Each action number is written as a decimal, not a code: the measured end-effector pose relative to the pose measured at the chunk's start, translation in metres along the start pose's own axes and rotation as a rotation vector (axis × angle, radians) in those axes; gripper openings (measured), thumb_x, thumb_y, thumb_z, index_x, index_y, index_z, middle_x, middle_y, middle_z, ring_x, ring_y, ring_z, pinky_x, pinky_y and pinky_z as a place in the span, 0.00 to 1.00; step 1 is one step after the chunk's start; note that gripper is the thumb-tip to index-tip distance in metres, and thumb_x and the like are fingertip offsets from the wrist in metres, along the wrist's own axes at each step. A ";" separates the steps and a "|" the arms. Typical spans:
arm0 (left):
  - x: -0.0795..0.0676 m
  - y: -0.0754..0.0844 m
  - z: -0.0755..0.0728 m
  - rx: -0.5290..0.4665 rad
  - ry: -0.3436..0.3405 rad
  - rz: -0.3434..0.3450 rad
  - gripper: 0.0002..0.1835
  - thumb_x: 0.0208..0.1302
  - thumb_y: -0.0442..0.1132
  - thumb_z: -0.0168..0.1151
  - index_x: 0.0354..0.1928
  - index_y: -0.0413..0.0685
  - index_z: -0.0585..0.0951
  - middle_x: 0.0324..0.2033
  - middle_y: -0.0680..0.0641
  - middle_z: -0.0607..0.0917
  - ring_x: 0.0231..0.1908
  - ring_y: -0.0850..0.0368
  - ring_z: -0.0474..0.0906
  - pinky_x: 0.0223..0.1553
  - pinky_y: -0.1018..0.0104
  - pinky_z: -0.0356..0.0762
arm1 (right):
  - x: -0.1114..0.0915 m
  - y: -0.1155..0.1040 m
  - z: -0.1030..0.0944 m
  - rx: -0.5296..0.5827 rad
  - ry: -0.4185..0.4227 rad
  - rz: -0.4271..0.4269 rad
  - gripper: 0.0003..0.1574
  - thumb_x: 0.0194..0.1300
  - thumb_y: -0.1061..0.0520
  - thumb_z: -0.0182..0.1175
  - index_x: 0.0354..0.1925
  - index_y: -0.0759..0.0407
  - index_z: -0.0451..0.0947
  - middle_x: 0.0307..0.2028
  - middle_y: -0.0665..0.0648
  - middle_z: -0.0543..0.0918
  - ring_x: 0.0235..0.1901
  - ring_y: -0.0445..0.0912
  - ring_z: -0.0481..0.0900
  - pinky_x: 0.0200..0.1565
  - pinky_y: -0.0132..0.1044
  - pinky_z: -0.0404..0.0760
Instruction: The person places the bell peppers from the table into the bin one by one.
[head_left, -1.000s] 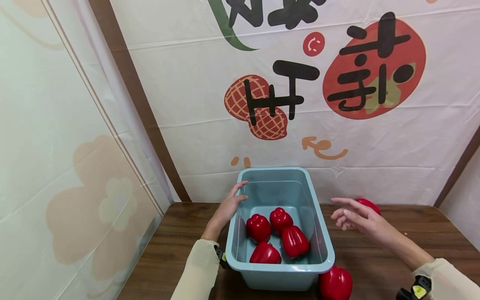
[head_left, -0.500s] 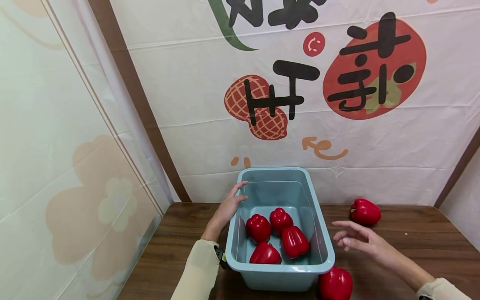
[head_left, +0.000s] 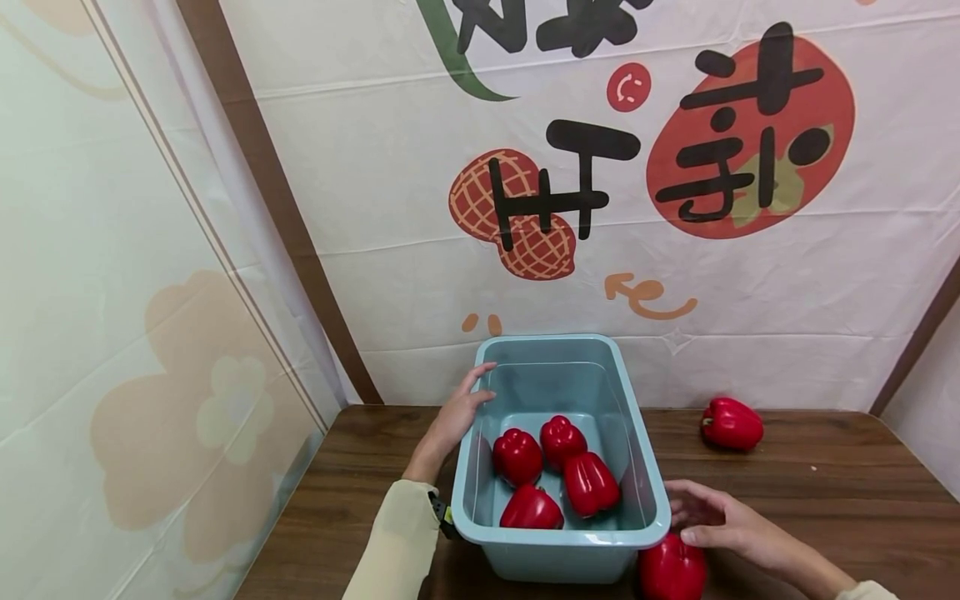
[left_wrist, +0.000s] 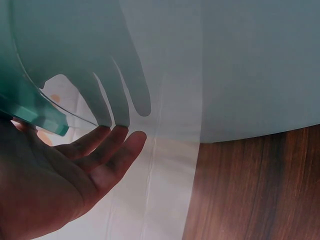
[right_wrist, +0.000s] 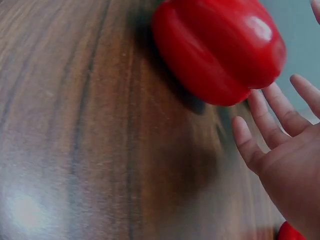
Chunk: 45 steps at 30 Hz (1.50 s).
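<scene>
In the head view my left hand (head_left: 454, 417) holds the left rim of a light blue plastic tub (head_left: 561, 537). Its thumb and index finger reach over the rim, while the left wrist view has the other fingers (left_wrist: 120, 145) against the outer wall. Several red bell peppers lie inside the tub, among them one blocky pepper (head_left: 591, 483). My right hand (head_left: 723, 525) hovers with spread fingers over another red bell pepper (head_left: 672, 571) beside the tub's near right corner. In the right wrist view the fingertips come right up to that pepper (right_wrist: 220, 47).
One more red bell pepper (head_left: 732, 423) lies on its side at the back right of the wooden table (head_left: 810, 475). A printed cloth (head_left: 420, 292) hangs right behind the table and the tub. Another cloth panel (head_left: 150, 350) closes off the left side.
My right hand has moved back toward me and down, from near the far pepper to the one beside the tub. The far pepper is uncovered now. My left hand stays put.
</scene>
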<state>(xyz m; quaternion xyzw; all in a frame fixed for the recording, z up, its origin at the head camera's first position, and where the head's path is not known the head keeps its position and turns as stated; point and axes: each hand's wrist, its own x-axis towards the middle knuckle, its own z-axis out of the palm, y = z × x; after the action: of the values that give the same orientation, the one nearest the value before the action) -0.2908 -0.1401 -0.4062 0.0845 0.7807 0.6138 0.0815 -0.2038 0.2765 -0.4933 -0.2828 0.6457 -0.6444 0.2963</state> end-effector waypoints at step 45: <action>-0.002 0.003 0.002 -0.025 -0.004 -0.006 0.27 0.75 0.41 0.42 0.74 0.62 0.60 0.75 0.42 0.54 0.67 0.37 0.60 0.64 0.34 0.63 | -0.009 0.026 -0.003 0.130 -0.031 0.112 0.34 0.68 0.60 0.50 0.70 0.41 0.64 0.61 0.55 0.74 0.58 0.53 0.72 0.57 0.50 0.78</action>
<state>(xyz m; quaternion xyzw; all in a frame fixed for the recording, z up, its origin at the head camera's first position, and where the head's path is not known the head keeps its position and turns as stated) -0.2885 -0.1384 -0.4031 0.0824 0.7729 0.6233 0.0861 -0.1993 0.2857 -0.5191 -0.2363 0.6128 -0.6628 0.3596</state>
